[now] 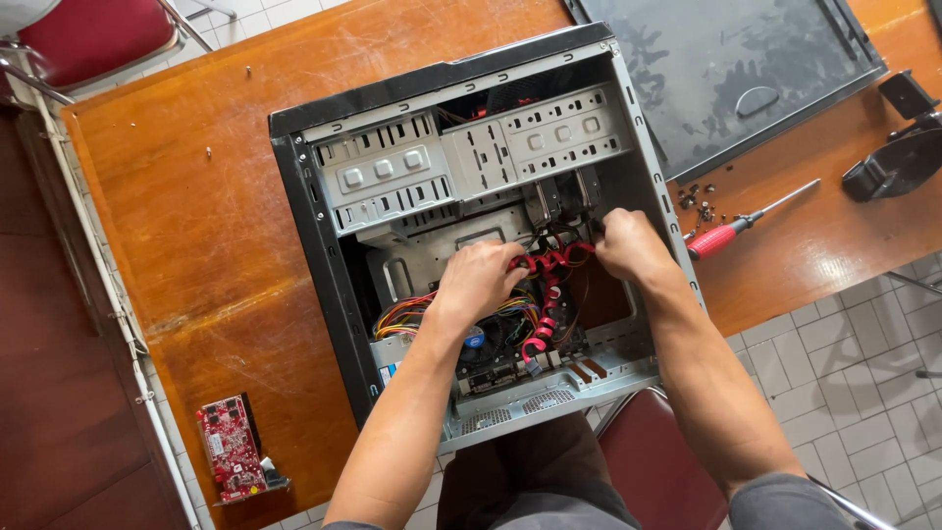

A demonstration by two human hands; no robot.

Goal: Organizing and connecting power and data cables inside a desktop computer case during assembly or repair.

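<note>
Head view: the red cables [546, 285] lie inside the open case [314, 226], which rests on its side at the middle of the table [196, 226], close to the near edge. They run from the drive bays down to the board [491, 358]. The left hand [478, 280] is curled over the bundle, its grip pinching the red cables near their upper bend. The right hand [628, 243] is closed on the same cables' upper end beside the case's right wall; its fingertips are hidden, so exactly what they pinch cannot be told.

The cables look light, thin and flexible, likely stiff only at the plugs, so the plug body seems the safer place to hold, not the ribbon. The connectors and the board look fragile. The sheet-metal edges around them look sharp.

A screwdriver [731, 231] with a red handle and loose screws [699, 201] lie toward the right edge. The side panel [736, 69] sits at the far right corner. A red card [231, 450] lies at the near left corner.
</note>
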